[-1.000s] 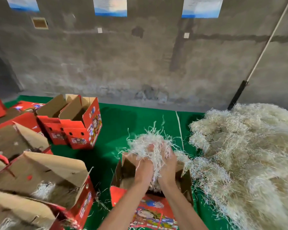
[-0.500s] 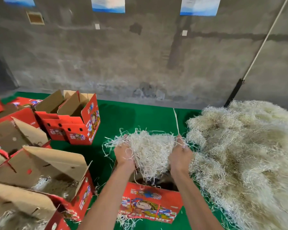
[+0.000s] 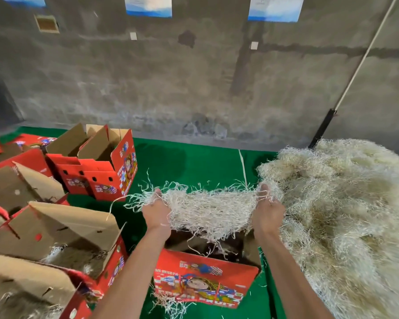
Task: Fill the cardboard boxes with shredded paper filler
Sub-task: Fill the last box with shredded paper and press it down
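A wad of pale shredded paper (image 3: 207, 210) is stretched wide between my two hands, above an open red fruit box (image 3: 203, 279) on the green floor cover. My left hand (image 3: 156, 211) grips the wad's left end. My right hand (image 3: 266, 209) grips its right end. Loose strands hang down into the box's dark opening, whose inside is mostly hidden by the wad.
A large heap of shredded paper (image 3: 346, 215) fills the right side. Several open red boxes (image 3: 95, 164) stand at the left, some with shreds inside (image 3: 62, 252). A grey concrete wall (image 3: 194, 88) rises behind, with a pole (image 3: 346, 88) leaning on it.
My hands have moved apart, pulling the bunched wad out into a wide sheet over the box. It was a tight clump held between both hands a second ago.
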{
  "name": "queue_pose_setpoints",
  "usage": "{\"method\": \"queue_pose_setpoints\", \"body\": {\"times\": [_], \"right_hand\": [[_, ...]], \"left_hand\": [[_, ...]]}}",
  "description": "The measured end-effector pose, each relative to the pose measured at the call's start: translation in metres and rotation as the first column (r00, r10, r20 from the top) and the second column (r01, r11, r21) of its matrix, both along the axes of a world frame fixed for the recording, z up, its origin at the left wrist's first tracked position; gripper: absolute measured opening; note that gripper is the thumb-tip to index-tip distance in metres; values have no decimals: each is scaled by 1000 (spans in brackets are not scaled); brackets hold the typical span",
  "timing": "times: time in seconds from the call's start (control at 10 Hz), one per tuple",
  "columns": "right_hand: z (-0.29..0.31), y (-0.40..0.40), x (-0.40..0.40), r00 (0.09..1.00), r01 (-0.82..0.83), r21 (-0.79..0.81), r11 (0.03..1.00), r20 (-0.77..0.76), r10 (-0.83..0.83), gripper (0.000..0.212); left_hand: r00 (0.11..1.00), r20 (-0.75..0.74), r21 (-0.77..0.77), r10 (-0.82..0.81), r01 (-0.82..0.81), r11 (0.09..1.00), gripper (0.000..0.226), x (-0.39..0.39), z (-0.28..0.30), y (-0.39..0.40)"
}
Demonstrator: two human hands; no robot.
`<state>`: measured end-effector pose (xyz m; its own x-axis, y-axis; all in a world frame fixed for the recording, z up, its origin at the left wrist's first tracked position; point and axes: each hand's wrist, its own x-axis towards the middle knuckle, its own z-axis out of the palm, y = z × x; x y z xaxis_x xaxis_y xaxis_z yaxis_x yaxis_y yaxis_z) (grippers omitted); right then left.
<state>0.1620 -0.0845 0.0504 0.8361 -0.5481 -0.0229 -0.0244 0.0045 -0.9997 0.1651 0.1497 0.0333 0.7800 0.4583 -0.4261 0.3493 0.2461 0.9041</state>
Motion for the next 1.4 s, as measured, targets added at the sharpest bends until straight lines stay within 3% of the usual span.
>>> {"method": "queue_pose_setpoints", "body": {"times": [0.1,0.2,0.3,0.4,0.5,0.6,0.7,0.8,0.9,1.0,1.1,1.2,1.3,1.4], "right_hand": [[-1,7,-3,1000,11,9,1000,0,-11,57],[2,20,0,988,-153,47,987,-30,155,64],[24,21,3,949,-306,10,952,-74,306,67],[44,13,11,864,-477,148,866,-100,493,104],[57,6,19,859,-479,140,866,-128,496,111],[59,14,21,846,-523,-32,852,-143,514,117],[55,34,19,802,-596,-107,796,-112,586,117],[44,40,15,815,-579,-70,812,-33,579,88],[22,40,-1,927,-338,-69,939,147,344,53],[8,52,-16,957,-258,-103,961,111,269,57],[13,66,-17,957,-261,-93,961,104,270,53],[12,74,-11,959,-217,-180,959,146,245,46],[10,74,-9,950,-246,-156,957,159,270,38],[15,39,1,964,-159,-149,976,192,186,42]], "left_hand": [[1000,27,143,-7,3,990,26,-8,-1,-7],[983,31,-3,-183,183,983,35,-10,-5,-25],[953,60,-148,-296,301,942,71,-16,6,-25],[953,103,133,-285,271,953,29,-15,6,-12],[975,103,401,-195,138,905,34,-21,-2,-9],[919,321,144,-227,189,971,71,-32,14,-17],[874,229,-283,-429,482,830,107,-27,28,-34],[939,156,-227,-305,335,914,63,-28,35,-46],[973,216,-347,83,-3,938,35,-15,28,-49],[951,294,-236,99,-29,971,38,-22,25,-60],[974,176,-455,140,-46,889,66,-19,16,-74],[921,185,-651,343,-146,745,71,2,17,-73],[992,-11,685,124,-83,724,43,-17,41,-57],[997,16,230,-73,67,971,47,6,37,-23]]}}
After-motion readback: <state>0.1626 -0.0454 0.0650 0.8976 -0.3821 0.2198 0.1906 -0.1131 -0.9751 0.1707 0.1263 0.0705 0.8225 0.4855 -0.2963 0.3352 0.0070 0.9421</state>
